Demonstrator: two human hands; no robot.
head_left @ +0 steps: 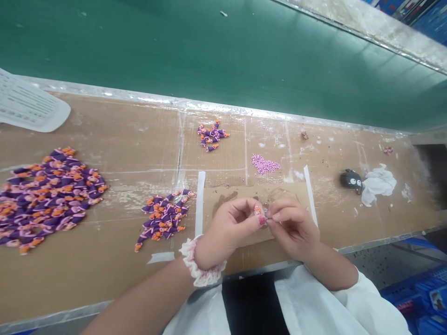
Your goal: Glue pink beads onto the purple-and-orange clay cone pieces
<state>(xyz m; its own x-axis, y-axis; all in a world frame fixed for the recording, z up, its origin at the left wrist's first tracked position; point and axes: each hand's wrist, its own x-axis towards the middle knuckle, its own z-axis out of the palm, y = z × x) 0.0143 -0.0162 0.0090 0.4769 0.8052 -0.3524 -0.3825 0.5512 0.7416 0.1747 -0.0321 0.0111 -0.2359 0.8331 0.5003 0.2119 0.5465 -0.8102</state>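
My left hand (pixel 233 225) and my right hand (pixel 292 223) meet above the cardboard-covered bench (pixel 115 274), fingertips pinched together on a tiny clear piece (pixel 266 207) I cannot make out well. A frilly white scrunchie (pixel 197 266) sits on my left wrist. Just left of my hands lies a small heap of purple and orange cone-shaped charms (pixel 163 217). A large heap of the same charms (pixel 49 190) covers the far left. A third small cluster (pixel 211 136) lies farther back. A little pile of pink beads (pixel 264 164) lies behind my hands.
A black round figure with white eyes (pixel 351 179) lies at the right beside a crumpled white tissue (pixel 377 184). A white perforated tray (pixel 28 105) is at the back left. A green belt (pixel 209 51) runs behind the bench. Blue crates (pixel 419 298) stand at lower right.
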